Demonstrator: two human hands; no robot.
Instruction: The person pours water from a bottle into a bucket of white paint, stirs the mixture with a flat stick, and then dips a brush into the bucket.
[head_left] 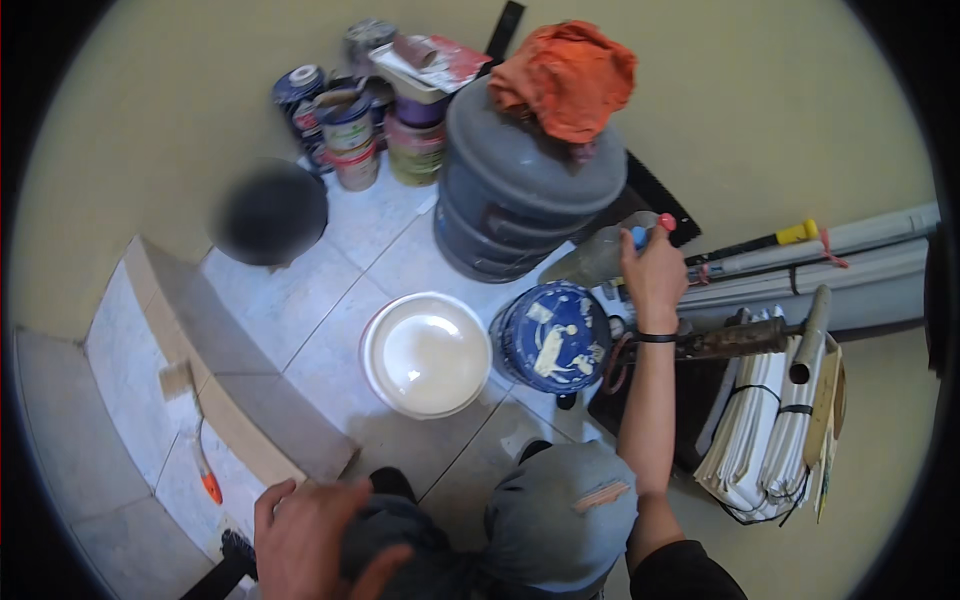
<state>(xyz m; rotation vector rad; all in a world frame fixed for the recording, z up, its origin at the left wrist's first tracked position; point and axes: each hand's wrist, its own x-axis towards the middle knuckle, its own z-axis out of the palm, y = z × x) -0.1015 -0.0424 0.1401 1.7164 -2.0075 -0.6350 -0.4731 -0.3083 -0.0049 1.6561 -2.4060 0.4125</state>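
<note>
My right hand (652, 272) reaches forward and grips the neck of a cloudy grey plastic bottle (598, 256), just below its blue cap. The bottle leans against a big grey water jug (520, 185) that has an orange cloth (566, 76) on top. Below that hand stands a blue paint can (553, 335) with its lid on. Left of the can is a white bucket (425, 353) of white paint. My left hand (308, 535) rests on my bent knee at the lower edge, fingers spread and holding nothing.
Several paint tins (352, 125) are stacked at the back by the wall. A dark round object (272, 212) sits to their left. Pipes (850, 262), a rusty tool (735, 340) and bundled white rolls (765, 425) lie at the right. An orange-handled tool (207, 478) lies on the tiled step.
</note>
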